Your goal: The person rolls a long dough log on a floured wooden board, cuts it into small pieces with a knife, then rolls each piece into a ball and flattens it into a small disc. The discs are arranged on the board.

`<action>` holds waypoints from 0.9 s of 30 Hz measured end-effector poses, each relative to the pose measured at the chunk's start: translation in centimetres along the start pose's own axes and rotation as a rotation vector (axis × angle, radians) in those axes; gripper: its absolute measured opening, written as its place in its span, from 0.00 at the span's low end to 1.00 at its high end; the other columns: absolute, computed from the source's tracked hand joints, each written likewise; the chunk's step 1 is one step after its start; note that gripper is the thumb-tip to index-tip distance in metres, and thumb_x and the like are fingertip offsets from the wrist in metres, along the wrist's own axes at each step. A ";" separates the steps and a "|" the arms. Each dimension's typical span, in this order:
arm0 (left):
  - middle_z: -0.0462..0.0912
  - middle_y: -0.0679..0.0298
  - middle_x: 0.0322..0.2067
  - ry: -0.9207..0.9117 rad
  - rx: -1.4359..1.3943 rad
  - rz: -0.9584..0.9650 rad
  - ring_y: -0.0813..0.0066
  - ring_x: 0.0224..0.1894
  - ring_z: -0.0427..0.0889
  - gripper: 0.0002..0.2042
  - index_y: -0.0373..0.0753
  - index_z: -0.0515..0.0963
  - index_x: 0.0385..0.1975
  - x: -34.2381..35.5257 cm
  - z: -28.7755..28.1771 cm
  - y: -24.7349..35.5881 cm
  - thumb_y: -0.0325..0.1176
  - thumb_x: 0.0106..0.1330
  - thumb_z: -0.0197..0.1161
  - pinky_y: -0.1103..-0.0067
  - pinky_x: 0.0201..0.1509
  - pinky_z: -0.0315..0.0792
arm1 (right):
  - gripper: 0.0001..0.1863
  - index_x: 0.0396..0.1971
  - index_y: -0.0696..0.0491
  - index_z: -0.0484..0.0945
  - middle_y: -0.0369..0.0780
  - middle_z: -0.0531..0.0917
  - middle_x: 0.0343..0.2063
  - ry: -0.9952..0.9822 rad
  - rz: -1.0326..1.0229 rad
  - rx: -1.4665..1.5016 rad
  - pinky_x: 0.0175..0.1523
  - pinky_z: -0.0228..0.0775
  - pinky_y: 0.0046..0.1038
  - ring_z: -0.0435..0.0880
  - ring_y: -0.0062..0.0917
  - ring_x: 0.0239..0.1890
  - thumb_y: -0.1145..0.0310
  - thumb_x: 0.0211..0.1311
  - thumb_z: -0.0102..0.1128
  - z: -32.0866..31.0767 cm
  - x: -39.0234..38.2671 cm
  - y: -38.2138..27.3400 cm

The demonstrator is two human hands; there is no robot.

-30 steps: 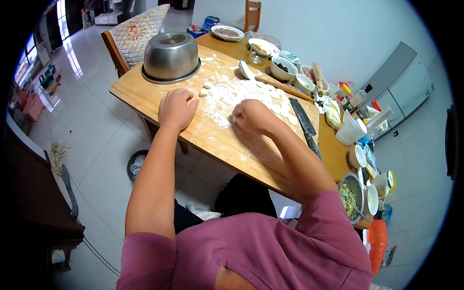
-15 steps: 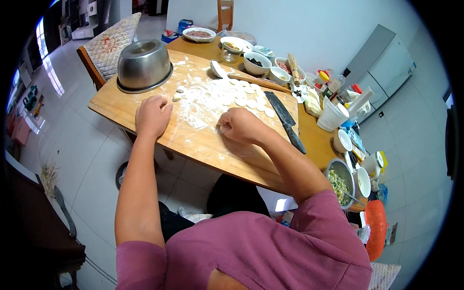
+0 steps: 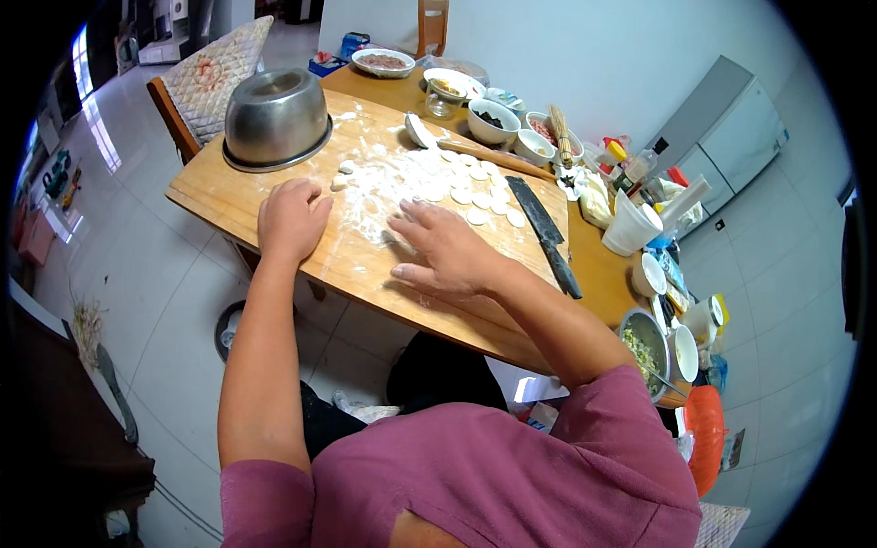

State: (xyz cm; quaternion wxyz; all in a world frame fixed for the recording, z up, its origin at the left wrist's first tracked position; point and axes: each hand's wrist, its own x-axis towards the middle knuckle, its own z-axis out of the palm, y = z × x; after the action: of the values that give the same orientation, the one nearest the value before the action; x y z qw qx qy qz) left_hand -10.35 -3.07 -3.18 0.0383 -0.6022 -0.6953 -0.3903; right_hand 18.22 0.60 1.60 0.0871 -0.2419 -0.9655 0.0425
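Note:
My right hand [image 3: 445,248] is spread palm down over the front of the floured wooden board [image 3: 438,315], with nothing seen in its fingers. My left hand [image 3: 292,221] rests at the board's near left edge, its fingers curled; whatever they may hold is hidden. Just beyond it lie two small lumps of dough [image 3: 342,178]. White flour [image 3: 373,187] is strewn across the middle. Several flat dough rounds [image 3: 475,183] are spread out past my right hand. To their right lies a dark-bladed kitchen knife [image 3: 541,222], and a wooden rolling pin [image 3: 498,157] lies behind them.
An upturned metal basin [image 3: 277,123] covers the board's far left corner. A white scoop-like dish [image 3: 419,131] leans near the rolling pin. Bowls of food, such as the dark-filled one [image 3: 491,122], line the table's back. A metal bowl of chopped greens [image 3: 645,352] stands at right.
My right hand has gone from a closed fist to spread fingers and shifted slightly left. My left hand keeps its place and curl. The dough rounds look unmoved.

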 end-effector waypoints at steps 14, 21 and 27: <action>0.87 0.55 0.52 -0.017 0.072 0.016 0.53 0.57 0.82 0.15 0.37 0.87 0.45 -0.3 -0.1 0.2 0.41 0.66 0.70 0.62 0.62 0.75 | 0.52 0.80 0.55 0.59 0.53 0.58 0.80 -0.046 0.066 -0.061 0.83 0.40 0.55 0.51 0.52 0.83 0.28 0.71 0.47 3.3 1.5 -0.9; 0.87 0.57 0.50 -0.042 0.030 -0.008 0.54 0.56 0.82 0.14 0.38 0.87 0.43 0.2 0.0 0.1 0.41 0.66 0.69 0.63 0.61 0.75 | 0.42 0.80 0.50 0.60 0.52 0.56 0.81 -0.058 0.079 -0.138 0.85 0.36 0.53 0.49 0.48 0.84 0.37 0.77 0.47 2.7 1.5 2.8; 0.88 0.58 0.47 0.019 0.017 -0.019 0.55 0.56 0.82 0.14 0.38 0.87 0.42 -0.3 0.4 0.0 0.42 0.66 0.69 0.62 0.61 0.74 | 0.31 0.72 0.50 0.73 0.53 0.74 0.71 0.202 0.191 -0.056 0.78 0.56 0.50 0.67 0.50 0.76 0.48 0.77 0.54 3.1 5.1 7.7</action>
State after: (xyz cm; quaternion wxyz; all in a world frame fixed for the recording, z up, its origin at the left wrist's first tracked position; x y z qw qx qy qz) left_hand -10.15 -3.05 -3.61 0.0462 -0.5916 -0.7038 -0.3905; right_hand 16.78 9.64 -1.68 0.1727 -0.3379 -0.9252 -0.0009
